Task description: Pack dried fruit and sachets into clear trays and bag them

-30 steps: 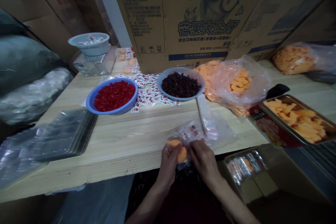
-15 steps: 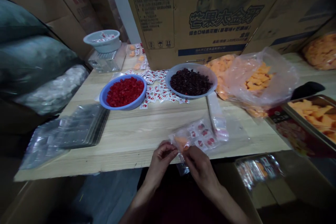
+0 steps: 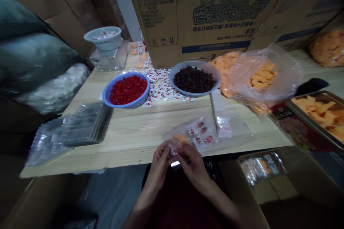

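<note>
**Two bare hands work a packet at the near edge of a wooden worktop [image 3: 139, 132].** The person's left hand [image 3: 158, 171] and right hand [image 3: 195, 170] meet at the lower centre of the frame, their fingers [image 3: 168, 152] clenched on gathered film at the end of a clear plastic bag [image 3: 195, 136]. The bag's long axis runs from the fingers toward the right and slightly up the frame, so its body lies away from both hands. Red-printed sachets [image 3: 200, 137] show through the film, and an orange piece [image 3: 179, 139] sits just above the left hand, the nearer of the two to it.

Beyond, a blue bowl [image 3: 126, 106] of diced red fruit and a grey bowl [image 3: 193, 94] of dark berries stand among loose sachets [image 3: 161, 87] at upper centre. A steel tray [image 3: 314, 125] of orange pieces sits at far right, below a plastic bag of more orange pieces [image 3: 264, 78]. A stack of clear plastic trays [image 3: 88, 123] lies at left, under a printed cardboard carton [image 3: 188, 14].
</note>
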A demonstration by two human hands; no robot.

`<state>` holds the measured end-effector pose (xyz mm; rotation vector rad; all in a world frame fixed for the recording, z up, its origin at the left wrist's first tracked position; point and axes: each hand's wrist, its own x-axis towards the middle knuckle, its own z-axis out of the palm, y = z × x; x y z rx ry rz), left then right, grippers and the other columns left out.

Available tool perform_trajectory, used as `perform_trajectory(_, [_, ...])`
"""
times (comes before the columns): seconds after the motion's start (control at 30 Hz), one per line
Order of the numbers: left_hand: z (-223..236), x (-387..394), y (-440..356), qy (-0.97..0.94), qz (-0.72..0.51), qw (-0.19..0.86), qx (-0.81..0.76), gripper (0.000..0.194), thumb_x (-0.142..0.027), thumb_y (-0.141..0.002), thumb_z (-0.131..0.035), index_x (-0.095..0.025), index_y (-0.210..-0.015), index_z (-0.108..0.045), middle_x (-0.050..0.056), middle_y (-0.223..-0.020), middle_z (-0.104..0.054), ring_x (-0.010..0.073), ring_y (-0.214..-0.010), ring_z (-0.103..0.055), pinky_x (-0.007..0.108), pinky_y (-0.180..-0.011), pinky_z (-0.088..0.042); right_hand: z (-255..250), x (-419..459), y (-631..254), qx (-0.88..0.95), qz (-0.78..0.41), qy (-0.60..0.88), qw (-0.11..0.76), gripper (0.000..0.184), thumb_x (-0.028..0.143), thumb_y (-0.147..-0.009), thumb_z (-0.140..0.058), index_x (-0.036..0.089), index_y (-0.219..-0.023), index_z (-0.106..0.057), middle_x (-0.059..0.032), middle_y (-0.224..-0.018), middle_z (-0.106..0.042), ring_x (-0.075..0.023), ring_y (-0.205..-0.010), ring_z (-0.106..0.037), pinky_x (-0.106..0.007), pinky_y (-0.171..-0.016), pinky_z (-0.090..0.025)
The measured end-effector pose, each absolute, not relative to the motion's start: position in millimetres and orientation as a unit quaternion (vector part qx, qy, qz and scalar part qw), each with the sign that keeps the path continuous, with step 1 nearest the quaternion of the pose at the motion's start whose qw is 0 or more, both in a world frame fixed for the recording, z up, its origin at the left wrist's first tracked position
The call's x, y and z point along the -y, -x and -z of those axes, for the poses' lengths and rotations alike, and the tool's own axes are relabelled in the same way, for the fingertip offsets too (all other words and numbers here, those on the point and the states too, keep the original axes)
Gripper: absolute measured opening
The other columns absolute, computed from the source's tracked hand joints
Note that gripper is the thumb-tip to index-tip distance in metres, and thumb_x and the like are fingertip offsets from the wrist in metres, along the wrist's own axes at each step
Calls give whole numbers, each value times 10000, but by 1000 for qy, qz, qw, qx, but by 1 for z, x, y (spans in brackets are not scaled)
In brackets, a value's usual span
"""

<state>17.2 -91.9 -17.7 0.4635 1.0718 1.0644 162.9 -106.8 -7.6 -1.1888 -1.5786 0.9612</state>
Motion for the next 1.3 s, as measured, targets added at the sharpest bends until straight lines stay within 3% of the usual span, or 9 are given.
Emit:
perform_trajectory(0.1, [25, 86, -14, -270, -481, 664, -505, 278, -395, -805, -751, -141, -904, -699, 41, -821, -702, 137, -720, -626, 219, -670, -494, 8, 109, -167, 685, -363, 464, 428, 138, 357, -958, -588, 257, -1037, -639, -56, -998, -650, -218, -988, -610, -364, -880, -495])
perform_trajectory(0.2, [24, 77, -11, -257, -486, 669, -500, 314, -442, -817, -725, -140, -903, -717, 35, -789, -707, 135, -680, -616, 232, -666, -495, 12, 107, -174, 755, -274, 458, 381, 705, 453, -812, -764, 256, -1422, -471, -158, -1458, -467, -345, -1377, -396, -537, -1097, -380])
perform_trajectory(0.27, [17, 72, -11, -243, -486, 681, -491, 324, -453, -805, -732, -144, -904, -726, 33, -801, -717, 135, -683, -621, 241, -691, -497, 14, 102, -176, 800, -214, 454, 329, 811, 368, -866, -718, 252, -1547, -293, -162, -1592, -293, -362, -1480, -226, -612, -1157, -269])
perform_trajectory(0.47, [-8, 68, -18, -310, -490, 655, -484, 280, -417, -865, -679, -141, -877, -721, 10, -804, -698, 117, -748, -595, 210, -738, -456, -2, 85, -175, 795, -118, 443, 397, 658, 34, -957, -438, 304, -1544, -312, -86, -1531, -438, -249, -1447, -350, -517, -1145, -368])
perform_trajectory(0.67, [1, 65, -6, -505, -413, 554, -517, 387, -457, -962, -505, -203, -1213, -655, 79, -1217, -683, 212, -1117, -615, 338, -987, -459, -35, 77, -201, 741, -164, 438, 482, 465, 63, -955, -499, 300, -1345, -583, -76, -1413, -573, -252, -1329, -512, -510, -1074, -451])
perform_trajectory(0.8, [29, 58, -6, -766, -239, 328, -498, 585, -441, -921, -576, -258, -1464, -458, 85, -1578, -387, 292, -1488, -269, 516, -1212, -174, -56, 68, -229, 629, -200, 488, 571, 286, 141, -973, -518, 246, -1176, -690, -83, -1333, -634, -244, -1251, -581, -477, -1044, -486])
perform_trajectory(1.0, [55, 53, -20, -844, -121, 102, -513, 580, -432, -990, -404, -206, -1522, -371, 100, -1608, -312, 318, -1520, -154, 581, -1207, -112, -98, 93, -322, 420, -67, 526, 737, 93, 221, -915, -653, 197, -969, -726, -57, -1099, -744, -230, -1114, -671, -480, -1062, -481])
perform_trajectory(1.17, [53, 49, -23, -856, -118, 77, -498, 606, -455, -1001, -322, -186, -1544, -318, 106, -1618, -293, 319, -1523, -136, 595, -1193, -141, -114, 194, -415, 338, 137, 594, 717, 78, 226, -859, -715, 202, -931, -734, -75, -1094, -738, -246, -1108, -673, -492, -1065, -468])
perform_trajectory(1.3, [58, 46, -21, -858, -116, 80, -494, 612, -442, -992, -315, -202, -1554, -293, 115, -1613, -304, 320, -1521, -150, 605, -1179, -167, -55, 264, -490, 258, 213, 648, 684, 90, 267, -837, -710, 197, -889, -731, -104, -1087, -734, -248, -1097, -673, -461, -1052, -468])
